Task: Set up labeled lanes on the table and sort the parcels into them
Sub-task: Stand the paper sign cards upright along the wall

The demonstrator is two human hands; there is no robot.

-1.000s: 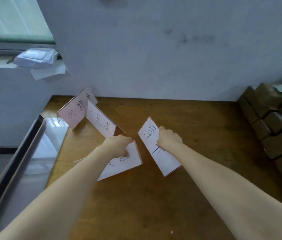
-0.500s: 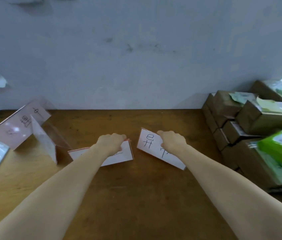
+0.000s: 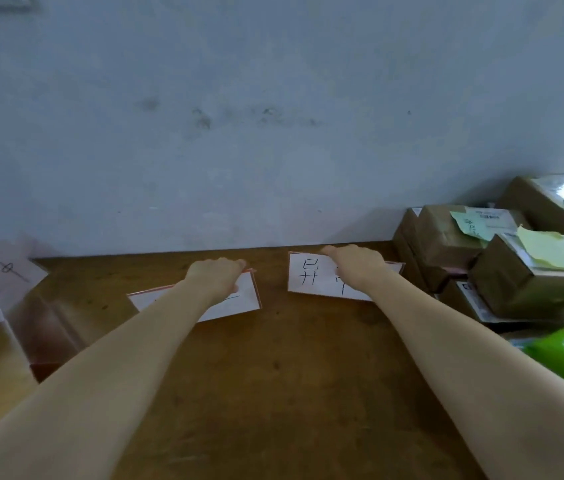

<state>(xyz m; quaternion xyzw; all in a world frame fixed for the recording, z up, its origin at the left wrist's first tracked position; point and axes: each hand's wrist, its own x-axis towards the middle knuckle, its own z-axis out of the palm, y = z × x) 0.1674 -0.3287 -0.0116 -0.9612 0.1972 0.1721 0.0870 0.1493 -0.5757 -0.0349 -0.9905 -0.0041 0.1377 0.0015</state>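
Each hand's fingers (image 3: 235, 263) grip a label card's (image 3: 311, 275) far edge.

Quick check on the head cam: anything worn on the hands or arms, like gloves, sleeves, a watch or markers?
Nothing worn. The left hand and the right hand are bare, with no gloves, rings or markers visible. Both forearms are bare down to the frame edge; no sleeve, watch or band shows.

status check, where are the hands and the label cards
Left hand gripping one label card. Right hand on another card near the wall. Parcels stacked at right, unsorted. Table between them open.
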